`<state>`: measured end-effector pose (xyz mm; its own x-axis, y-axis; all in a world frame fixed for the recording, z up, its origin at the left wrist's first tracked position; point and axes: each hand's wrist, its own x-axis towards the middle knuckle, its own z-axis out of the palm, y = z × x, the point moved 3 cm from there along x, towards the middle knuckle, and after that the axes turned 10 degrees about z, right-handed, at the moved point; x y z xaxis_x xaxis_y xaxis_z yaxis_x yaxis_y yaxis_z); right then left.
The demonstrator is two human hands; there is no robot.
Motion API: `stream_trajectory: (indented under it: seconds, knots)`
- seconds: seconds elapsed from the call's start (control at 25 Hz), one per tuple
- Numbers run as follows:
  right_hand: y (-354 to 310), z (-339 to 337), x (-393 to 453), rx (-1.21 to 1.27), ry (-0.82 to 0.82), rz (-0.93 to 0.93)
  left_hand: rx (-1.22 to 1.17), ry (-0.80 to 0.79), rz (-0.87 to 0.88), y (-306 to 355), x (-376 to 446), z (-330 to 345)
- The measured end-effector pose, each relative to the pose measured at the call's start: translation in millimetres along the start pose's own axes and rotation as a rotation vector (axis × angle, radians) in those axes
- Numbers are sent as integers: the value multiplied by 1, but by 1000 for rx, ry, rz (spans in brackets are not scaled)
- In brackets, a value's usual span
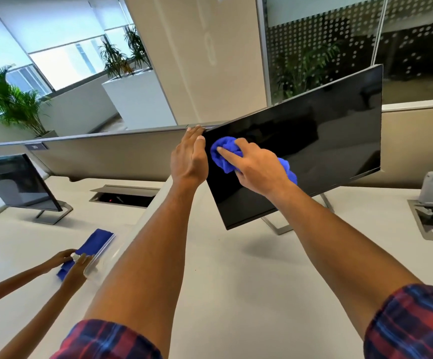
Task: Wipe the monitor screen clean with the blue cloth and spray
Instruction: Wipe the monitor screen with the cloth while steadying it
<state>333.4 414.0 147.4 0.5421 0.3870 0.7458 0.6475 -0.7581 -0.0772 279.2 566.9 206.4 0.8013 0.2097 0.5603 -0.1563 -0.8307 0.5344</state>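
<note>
Right hand (pixel 255 168) bunched on blue cloth (pixel 225 154), pressing it against dark monitor (pixel 313 141) near screen's upper-left corner. Left hand (pixel 189 156) flat, fingers straight, steadying monitor's left edge, just at 9 o'clock of cloth. Monitor tilted, on stand over white tabletop (pixel 236 268). At 8 o'clock, second person's hands (pixel 72 263) on another cloth (pixel 93 242). Second monitor (pixel 15 182) far left.

My monitor (pixel 313 141) stands on the desk (pixel 236 268) before me, my left hand (pixel 189 156) at its left edge, my right hand (pixel 256 169) pressing the cloth (pixel 223 151) on its screen; a second monitor (pixel 15 182) stands far left
</note>
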Motion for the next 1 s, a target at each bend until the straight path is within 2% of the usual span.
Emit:
stream_trajectory:
  seconds: [0.12, 0.16, 0.24, 0.28, 0.36, 0.4, 0.52, 0.64, 0.76, 0.88, 0.92, 1.0]
  knots:
    - [22, -9, 4, 78, 42, 308, 108, 28, 12, 8, -1, 2]
    - [24, -10, 2, 67, 31, 305, 153, 37, 8, 12, -1, 4]
    - [25, -6, -3, -14, -47, 75, 243, 45, -6, 18, 2, 8]
    - [31, -8, -2, -20, -55, 56, 285, 43, 2, 21, 4, 10]
    - [48, -17, 4, 46, -11, 278, 347, 31, 49, 25, 8, 16]
    - [52, -19, 6, 49, -13, 322, 361, 17, 71, 29, 9, 21]
    - [56, -17, 7, -59, -154, 40, 357, -56, 132, 48, 16, 41]
    - [80, -29, 16, -20, -72, 222, 346, -153, 214, 67, 25, 59]
    - [90, -26, 9, -58, -109, 124, 336, -218, 273, 77, 31, 70]
    - [108, -28, 12, 14, -37, 343, 345, -170, 280, 82, 34, 74]
    - [109, -29, 11, 14, -49, 312, 347, -152, 275, 83, 34, 74]
    - [109, -25, 8, -27, -114, 129, 338, -140, 279, 82, 32, 76]
